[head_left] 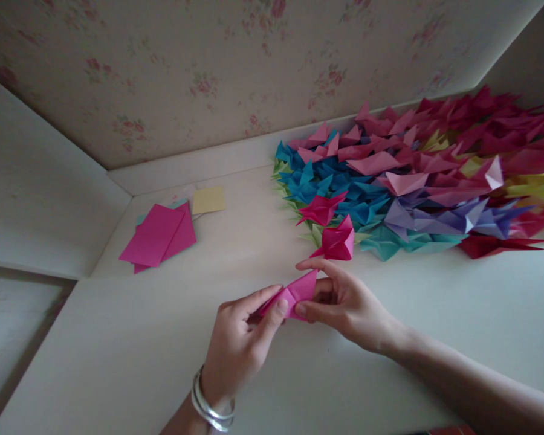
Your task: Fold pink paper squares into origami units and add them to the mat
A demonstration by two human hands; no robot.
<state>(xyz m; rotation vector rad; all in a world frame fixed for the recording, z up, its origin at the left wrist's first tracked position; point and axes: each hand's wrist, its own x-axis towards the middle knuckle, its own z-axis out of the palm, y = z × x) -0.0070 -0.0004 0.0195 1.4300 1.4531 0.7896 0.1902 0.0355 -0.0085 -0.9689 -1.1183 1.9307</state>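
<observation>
Both my hands hold one folded pink paper piece [298, 292] above the white table [118, 350]. My left hand [242, 341], with silver bangles on the wrist, pinches its left end between thumb and fingers. My right hand [342, 302] pinches its right end, index finger stretched over the top. Just beyond my hands a finished pink folded figure [338, 241] lies on the table, with another pink one [321, 208] behind it.
A large pile of folded paper figures [426, 175] in blue, pink, purple, teal, yellow and red covers the back right of the table. Flat pink sheets [158, 237] and a yellow sheet [207, 200] lie at the back left corner. Floral wallpaper [208, 78] rises behind.
</observation>
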